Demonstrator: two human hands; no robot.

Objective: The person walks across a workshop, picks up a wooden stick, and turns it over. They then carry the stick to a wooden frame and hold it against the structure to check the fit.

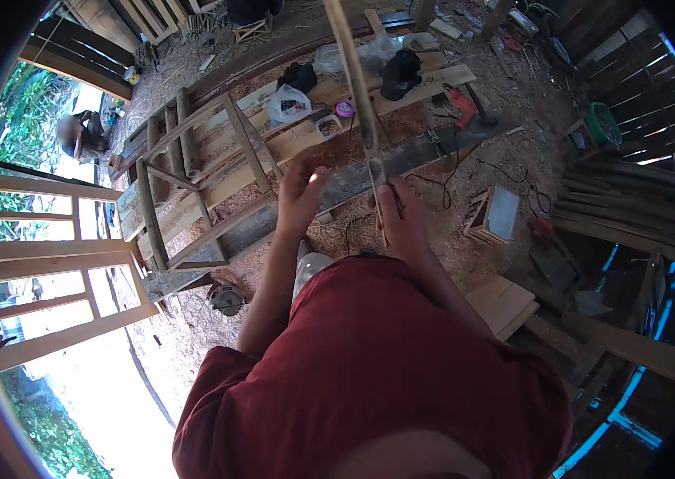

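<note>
My right hand (403, 214) is closed around the lower end of a long, narrow wooden strip (353, 72). The strip stands out in front of my chest and runs up past the top of the view. A hollow or notch shows in it just above my fingers. To the left of the strip, my left hand (299, 195) is raised with its fingers loosely bent and apart, touching nothing I can see. Beyond it, a wooden frame (241, 140) rests on the long workbench (337, 177), near a small tub (328, 126) of small pieces.
A red power drill (461, 106), plastic bags (288, 104) and a purple round item (344, 108) lie on the bench. On the shavings-covered floor sit a circular saw (226, 298) and a small box (492, 214). Another person (86, 136) crouches at far left.
</note>
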